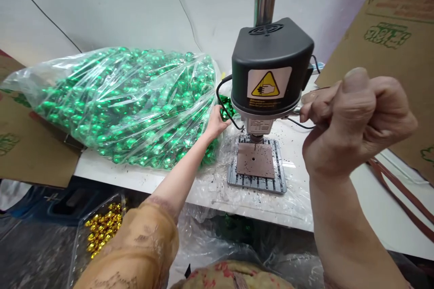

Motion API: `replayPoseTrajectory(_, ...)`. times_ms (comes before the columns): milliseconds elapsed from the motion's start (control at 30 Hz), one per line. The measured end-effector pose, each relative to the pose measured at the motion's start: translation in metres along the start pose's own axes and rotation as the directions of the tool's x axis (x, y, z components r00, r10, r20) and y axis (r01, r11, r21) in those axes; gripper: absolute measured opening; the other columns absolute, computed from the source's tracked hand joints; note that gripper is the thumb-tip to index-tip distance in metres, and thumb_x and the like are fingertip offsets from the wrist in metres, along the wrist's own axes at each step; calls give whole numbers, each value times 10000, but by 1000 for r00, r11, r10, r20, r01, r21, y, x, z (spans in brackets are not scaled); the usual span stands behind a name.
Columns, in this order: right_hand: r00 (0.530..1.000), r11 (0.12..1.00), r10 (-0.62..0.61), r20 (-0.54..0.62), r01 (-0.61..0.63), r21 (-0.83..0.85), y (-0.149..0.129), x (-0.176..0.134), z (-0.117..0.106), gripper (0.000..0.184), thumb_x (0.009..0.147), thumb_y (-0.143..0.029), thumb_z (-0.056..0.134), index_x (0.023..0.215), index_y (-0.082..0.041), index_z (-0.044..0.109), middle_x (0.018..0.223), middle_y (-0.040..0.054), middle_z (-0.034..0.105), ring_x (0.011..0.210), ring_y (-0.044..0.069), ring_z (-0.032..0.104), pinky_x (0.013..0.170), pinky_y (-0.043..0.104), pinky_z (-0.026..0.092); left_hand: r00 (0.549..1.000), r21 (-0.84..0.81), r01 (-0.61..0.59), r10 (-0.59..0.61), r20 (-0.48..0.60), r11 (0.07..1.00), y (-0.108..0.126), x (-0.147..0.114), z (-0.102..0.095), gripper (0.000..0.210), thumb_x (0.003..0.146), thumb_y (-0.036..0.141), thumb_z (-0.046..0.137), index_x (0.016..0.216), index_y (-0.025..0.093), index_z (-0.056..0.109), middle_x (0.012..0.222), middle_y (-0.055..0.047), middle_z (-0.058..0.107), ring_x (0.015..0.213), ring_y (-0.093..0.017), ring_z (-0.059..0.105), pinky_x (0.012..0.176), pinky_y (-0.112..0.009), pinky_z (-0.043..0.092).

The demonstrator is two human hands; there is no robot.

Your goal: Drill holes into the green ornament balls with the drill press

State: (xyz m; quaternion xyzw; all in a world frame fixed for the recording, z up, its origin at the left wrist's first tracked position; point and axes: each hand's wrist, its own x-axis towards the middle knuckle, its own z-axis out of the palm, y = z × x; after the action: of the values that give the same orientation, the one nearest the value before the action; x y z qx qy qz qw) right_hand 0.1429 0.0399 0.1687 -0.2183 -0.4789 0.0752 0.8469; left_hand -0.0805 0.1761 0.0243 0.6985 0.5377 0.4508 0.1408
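Observation:
My right hand [356, 122] is closed at the right side of a small black drill press [271, 63], wrapped round its feed lever, most of which the fingers hide. Under the drill head, a brown square plate [256, 160] with a small dark hole lies on the slotted metal base [281, 185]. To the left of the machine, my left hand [217, 123] reaches among shiny green faceted balls [228, 107] by the end of a big clear plastic bag [135, 104] full of them. Its thumb shows, but the other fingers are mostly hidden, so its grip is unclear.
Dark shavings are scattered over the white table [196, 194] around the base. A black cable [219, 88] loops beside the drill head. Gold balls [103, 228] sit in a clear container below the table's left edge. Cardboard boxes [389, 67] flank both sides; a brown strap [403, 194] lies right.

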Motion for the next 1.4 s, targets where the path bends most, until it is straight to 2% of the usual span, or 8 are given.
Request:
replayPoseTrajectory(200,1000,1000,10,-7,-10,19,-1,-2,1,397,938,-273,589,615,-208,367,509,-93,341,452,19,376,485,263,322,986,-315,158,-135,94,936,34,-80,-51,484,855,422,736,1254,233,540,929,-20,659,847,-180,641,796,-333,536)
replayPoseTrajectory(300,999,999,38,-30,-37,29,-1,-2,1,393,930,-290,607,623,-220,372,516,-86,328,450,34,375,473,282,296,966,-422,206,-113,234,883,51,-120,-52,485,836,490,770,1194,227,575,1014,-55,688,907,-190,670,803,-328,551)
replayPoseTrajectory(433,998,998,55,-13,-55,6,-1,-2,0,455,926,-358,619,604,-234,322,526,-72,308,445,59,356,461,305,298,924,-398,223,-62,378,890,65,-149,-35,503,872,434,747,1299,231,577,1173,-88,687,1035,-204,672,909,-347,548)
replayPoseTrajectory(633,994,990,109,-7,-109,-84,-2,-2,0,519,893,-560,607,605,-253,302,510,-65,296,437,90,348,452,330,323,952,-215,105,-35,305,971,70,-142,-16,428,841,312,766,1224,210,601,1107,-66,676,998,-190,648,909,-328,524)
replayPoseTrajectory(733,995,993,96,9,-96,-63,-4,-1,0,515,906,-525,606,605,-248,293,510,-72,301,442,81,361,464,317,322,933,-219,51,32,358,974,67,-134,-11,488,874,323,737,1324,225,578,1216,-86,670,1082,-212,648,971,-354,518)
replayPoseTrajectory(900,996,997,71,47,-71,-5,-7,0,0,447,942,-362,592,605,-226,331,516,-83,346,448,49,373,484,283,297,935,-298,102,11,354,949,61,-131,-2,522,859,365,769,1299,198,544,1203,-106,680,1070,-221,670,941,-364,557)
replayPoseTrajectory(1133,991,987,116,62,-108,-119,-7,-1,-2,501,943,-528,537,606,-222,325,549,-63,349,500,51,356,520,262,354,924,-272,75,35,380,959,60,-126,4,535,835,399,797,1290,204,593,1148,-86,710,1016,-218,686,900,-362,571)
replayPoseTrajectory(1400,984,975,158,86,-141,-173,-9,1,-1,533,922,-623,495,616,-228,310,553,-62,334,514,49,319,534,258,365,965,-176,-11,57,256,984,69,-127,16,501,790,390,830,1229,216,662,1091,-67,685,994,-216,663,850,-345,547)
